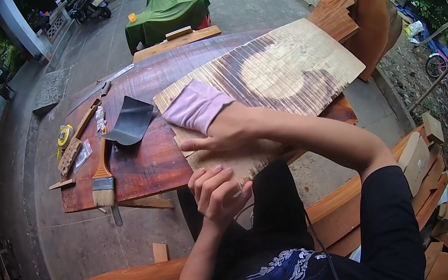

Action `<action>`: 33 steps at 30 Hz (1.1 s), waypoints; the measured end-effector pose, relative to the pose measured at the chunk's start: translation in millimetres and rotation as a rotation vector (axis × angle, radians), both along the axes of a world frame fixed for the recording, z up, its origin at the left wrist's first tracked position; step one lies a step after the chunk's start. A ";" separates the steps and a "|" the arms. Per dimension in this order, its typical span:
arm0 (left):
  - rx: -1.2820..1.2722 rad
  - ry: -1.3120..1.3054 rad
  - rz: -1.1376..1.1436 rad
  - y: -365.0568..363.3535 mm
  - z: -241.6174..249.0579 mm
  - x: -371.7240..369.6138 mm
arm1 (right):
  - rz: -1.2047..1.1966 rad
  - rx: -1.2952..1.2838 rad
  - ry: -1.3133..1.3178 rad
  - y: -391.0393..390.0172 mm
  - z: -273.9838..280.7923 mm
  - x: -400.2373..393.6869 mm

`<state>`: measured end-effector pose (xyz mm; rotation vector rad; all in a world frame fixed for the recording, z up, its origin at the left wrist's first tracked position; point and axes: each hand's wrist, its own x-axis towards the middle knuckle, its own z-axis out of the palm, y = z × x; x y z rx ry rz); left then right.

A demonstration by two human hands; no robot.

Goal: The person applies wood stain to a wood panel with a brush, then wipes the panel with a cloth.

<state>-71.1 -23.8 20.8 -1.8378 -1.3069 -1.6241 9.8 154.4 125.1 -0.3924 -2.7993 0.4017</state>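
A pale wooden board [279, 76] with dark streaks and saw-like marks lies slanted across the red-brown tabletop [146, 172]. My right hand [228, 127] presses down on the board's left part; its fingers are wrapped in a creased lilac cloth [197, 106], and the thumb sticks out below. My left hand [218, 192] is curled against the board's near corner, with its fingers bent over the edge. Left of the cloth lies a curled dark sheet [130, 120] that looks like sandpaper.
On the tabletop's left are a paintbrush [103, 185], a yellow tape measure [64, 136], a hand saw [106, 87] and a wooden block [69, 157]. Beyond stands a green-covered object [166, 15]. Curved wooden pieces [338, 210] lie around my seat.
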 end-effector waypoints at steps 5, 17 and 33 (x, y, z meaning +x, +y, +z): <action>-0.007 -0.036 0.011 -3.9 -1.7 3.9 | -0.516 -0.506 -0.476 96.1 26.6 -9.6; 0.009 -0.034 0.053 -3.1 -1.7 6.6 | -0.788 -0.333 -0.380 173.5 19.0 112.7; -0.026 0.006 0.029 -3.1 -0.7 2.5 | -1.008 -0.297 -0.260 210.7 8.7 221.4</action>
